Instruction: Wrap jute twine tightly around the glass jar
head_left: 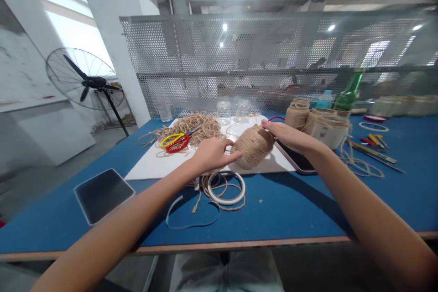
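A jar wrapped in jute twine is held tilted on its side between my two hands, over the white board. My left hand grips its left end, with thumb and fingers pressed against it. On the upper right end rests my right hand, its fingers closed on the far edge. A little bare, pale surface shows at the jar's lower left. Left of the jar lies a heap of loose jute twine with red and yellow scissors on top. Below my left hand is a white tape roll over twine scraps.
A dark tablet-like panel lies at left; a phone-like device is under my right wrist. Clear glass jars stand at the back. At right are several twine-wrapped jars, a green bottle and small tools.
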{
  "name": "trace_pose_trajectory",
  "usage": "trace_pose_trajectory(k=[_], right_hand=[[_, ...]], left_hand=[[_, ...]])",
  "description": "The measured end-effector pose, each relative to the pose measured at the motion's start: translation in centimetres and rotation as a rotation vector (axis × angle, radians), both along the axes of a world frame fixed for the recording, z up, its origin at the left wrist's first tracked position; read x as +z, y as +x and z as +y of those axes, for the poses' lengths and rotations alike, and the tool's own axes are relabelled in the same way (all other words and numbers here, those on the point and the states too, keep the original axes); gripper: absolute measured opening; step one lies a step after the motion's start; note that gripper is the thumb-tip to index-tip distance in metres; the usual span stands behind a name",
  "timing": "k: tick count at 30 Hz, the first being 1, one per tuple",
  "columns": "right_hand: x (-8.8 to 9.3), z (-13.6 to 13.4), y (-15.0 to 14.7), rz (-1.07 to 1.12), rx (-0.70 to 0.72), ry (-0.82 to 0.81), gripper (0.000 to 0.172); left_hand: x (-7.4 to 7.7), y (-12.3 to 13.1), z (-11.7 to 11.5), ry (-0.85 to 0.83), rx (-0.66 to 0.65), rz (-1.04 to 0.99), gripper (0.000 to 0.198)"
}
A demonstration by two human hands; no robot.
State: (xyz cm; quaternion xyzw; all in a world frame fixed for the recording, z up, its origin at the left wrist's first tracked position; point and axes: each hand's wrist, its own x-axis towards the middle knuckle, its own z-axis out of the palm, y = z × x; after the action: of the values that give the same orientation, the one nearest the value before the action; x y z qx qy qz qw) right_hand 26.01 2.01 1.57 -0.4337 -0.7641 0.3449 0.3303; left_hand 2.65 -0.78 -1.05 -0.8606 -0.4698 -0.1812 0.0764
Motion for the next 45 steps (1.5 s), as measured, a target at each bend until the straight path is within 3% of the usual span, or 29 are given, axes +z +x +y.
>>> trace_pose_trajectory(k=[8,24,33,37,45], right_hand=[[0.1,-0.3,-0.5,0.013,0.105,-0.028,0.034],[1.0,-1.3,-0.6,-0.062,0.227,0.013,0.034],[0.3,-0.4,0.2,0.035,0.251,-0.086,0.031],[0.0,0.0,0.4,0.109,0.251,-0.120,0.033],[-0.6,0.6,0.5,0.155,0.273,-0.204,0.037]], left_hand=[[0.2,0.5,-1.2,0.130,0.027,0.106,0.050],[0.9,-0.6,0.2,0.096,-0.062,0.158,0.056],[0.7,-1.2,0.8,0.226,-0.225,0.086,0.042],[1.0,-1.2,0.6,0.169,-0.257,0.041,0.039],[0.7,-0.9,0.7,0.030,-0.196,0.062,0.043]])
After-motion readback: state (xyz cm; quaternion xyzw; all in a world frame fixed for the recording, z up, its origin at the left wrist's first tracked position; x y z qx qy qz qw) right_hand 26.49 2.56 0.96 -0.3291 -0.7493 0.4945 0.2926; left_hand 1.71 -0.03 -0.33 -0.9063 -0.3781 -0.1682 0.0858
